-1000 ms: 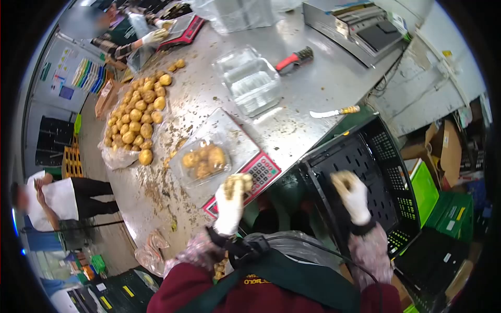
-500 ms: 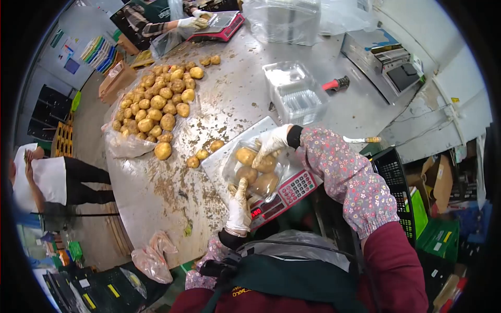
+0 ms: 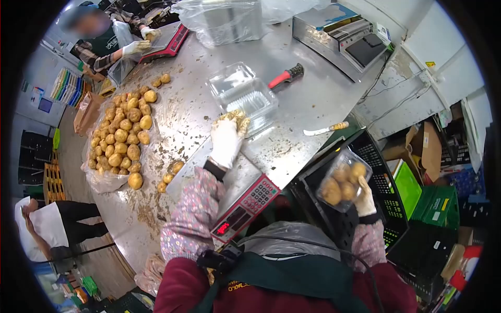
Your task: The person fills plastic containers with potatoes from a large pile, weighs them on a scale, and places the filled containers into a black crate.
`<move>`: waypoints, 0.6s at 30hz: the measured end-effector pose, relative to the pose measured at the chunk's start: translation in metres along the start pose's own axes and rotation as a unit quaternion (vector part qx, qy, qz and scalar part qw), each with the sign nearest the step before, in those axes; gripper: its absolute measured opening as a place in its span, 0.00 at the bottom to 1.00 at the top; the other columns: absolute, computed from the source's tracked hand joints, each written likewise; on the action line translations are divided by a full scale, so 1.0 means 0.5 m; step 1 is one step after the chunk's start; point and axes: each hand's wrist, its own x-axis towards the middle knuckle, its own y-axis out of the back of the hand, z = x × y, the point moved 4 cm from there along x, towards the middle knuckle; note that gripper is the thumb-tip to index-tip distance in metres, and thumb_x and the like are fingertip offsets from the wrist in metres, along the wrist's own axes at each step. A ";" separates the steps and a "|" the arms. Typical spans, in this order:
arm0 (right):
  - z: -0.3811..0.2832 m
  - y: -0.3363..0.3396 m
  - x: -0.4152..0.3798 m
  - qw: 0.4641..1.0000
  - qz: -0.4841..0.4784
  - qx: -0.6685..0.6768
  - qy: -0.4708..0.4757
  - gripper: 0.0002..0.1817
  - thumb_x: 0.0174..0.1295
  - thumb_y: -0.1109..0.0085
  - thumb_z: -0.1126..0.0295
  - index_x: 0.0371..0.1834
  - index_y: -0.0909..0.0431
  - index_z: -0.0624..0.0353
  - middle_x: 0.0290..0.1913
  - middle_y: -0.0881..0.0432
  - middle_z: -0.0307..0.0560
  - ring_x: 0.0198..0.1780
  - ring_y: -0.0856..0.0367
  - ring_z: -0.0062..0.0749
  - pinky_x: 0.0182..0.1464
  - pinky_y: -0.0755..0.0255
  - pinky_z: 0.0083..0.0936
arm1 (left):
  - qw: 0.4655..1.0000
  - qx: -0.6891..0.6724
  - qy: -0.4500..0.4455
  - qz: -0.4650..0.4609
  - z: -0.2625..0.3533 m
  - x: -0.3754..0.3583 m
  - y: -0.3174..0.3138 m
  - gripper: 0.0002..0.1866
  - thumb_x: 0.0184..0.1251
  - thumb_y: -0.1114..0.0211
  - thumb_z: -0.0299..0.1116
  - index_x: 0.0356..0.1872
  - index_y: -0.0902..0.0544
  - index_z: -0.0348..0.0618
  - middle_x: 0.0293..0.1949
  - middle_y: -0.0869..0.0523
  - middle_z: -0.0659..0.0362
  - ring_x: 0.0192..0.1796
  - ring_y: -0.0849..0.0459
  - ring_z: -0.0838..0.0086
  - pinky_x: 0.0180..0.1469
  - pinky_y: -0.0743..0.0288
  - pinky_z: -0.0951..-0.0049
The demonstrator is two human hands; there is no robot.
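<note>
My right hand [image 3: 367, 201], in a white glove, grips the edge of a clear plastic box of potatoes [image 3: 339, 183] above a black crate [image 3: 392, 177]. My gloved left hand [image 3: 228, 136] reaches over the scale with its fingers apart at the near edge of the clear empty boxes [image 3: 250, 99]; whether they touch is unclear. Below that hand lies the scale [image 3: 245, 206], its plate bare and its red display lit. Left of the scale sits a heap of potatoes [image 3: 121, 135] on plastic film, with a few loose potatoes [image 3: 169, 177] nearer the plate.
A red-handled tool [image 3: 286, 76] and a knife [image 3: 326, 129] lie on the metal table. The wrapping machine [image 3: 342, 41] stands at the back right. Across the table a co-worker [image 3: 99, 44] handles potatoes at another red scale [image 3: 169, 44]. Another person [image 3: 44, 229] stands at the far left.
The potato box has gone from the scale to above the crate on the right, in my right hand. My left hand has let go of it and moved up to the empty boxes. The view has shifted right.
</note>
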 end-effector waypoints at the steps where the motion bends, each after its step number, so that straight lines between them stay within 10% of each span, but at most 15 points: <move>1: -0.009 0.046 -0.017 1.000 0.030 0.003 0.007 0.29 0.67 0.40 0.59 0.67 0.33 0.62 0.61 0.23 0.48 0.60 0.23 0.39 0.65 0.29 0.39 | 0.999 0.031 -0.023 -0.025 -0.019 0.021 -0.034 0.14 0.65 0.36 0.41 0.45 0.13 0.46 0.42 0.12 0.49 0.43 0.14 0.55 0.48 0.22 0.60; 7: 0.156 0.282 0.048 0.991 0.072 0.064 -0.095 0.33 0.64 0.37 0.51 0.68 0.32 0.56 0.64 0.25 0.47 0.64 0.26 0.44 0.65 0.30 0.45 | 0.995 -0.017 0.017 -0.099 -0.080 0.050 -0.116 0.13 0.62 0.34 0.43 0.31 0.14 0.43 0.29 0.13 0.49 0.32 0.15 0.55 0.45 0.25 0.57; 10: 0.256 0.255 0.121 0.979 0.008 0.156 -0.133 0.32 0.65 0.39 0.48 0.66 0.30 0.54 0.64 0.25 0.45 0.63 0.26 0.45 0.64 0.30 0.48 | 0.997 -0.028 0.075 -0.003 -0.129 0.055 -0.135 0.10 0.63 0.34 0.39 0.33 0.13 0.43 0.27 0.14 0.49 0.32 0.14 0.59 0.38 0.23 0.63; 13: 0.345 0.272 0.173 0.962 0.091 -0.042 -0.254 0.44 0.58 0.45 0.31 0.69 0.34 0.51 0.64 0.25 0.46 0.64 0.27 0.43 0.64 0.32 0.48 | 0.979 -0.104 0.064 0.165 -0.105 0.052 -0.085 0.06 0.61 0.33 0.32 0.33 0.14 0.41 0.29 0.15 0.50 0.35 0.17 0.56 0.41 0.24 0.62; 18: 0.359 0.297 0.178 0.882 0.092 -0.138 -0.442 0.55 0.56 0.46 0.27 0.73 0.42 0.63 0.69 0.33 0.60 0.58 0.26 0.60 0.61 0.34 0.53 | 0.966 0.146 -0.156 0.142 0.031 -0.066 0.127 0.11 0.55 0.29 0.33 0.41 0.15 0.48 0.34 0.17 0.55 0.39 0.20 0.59 0.45 0.26 0.60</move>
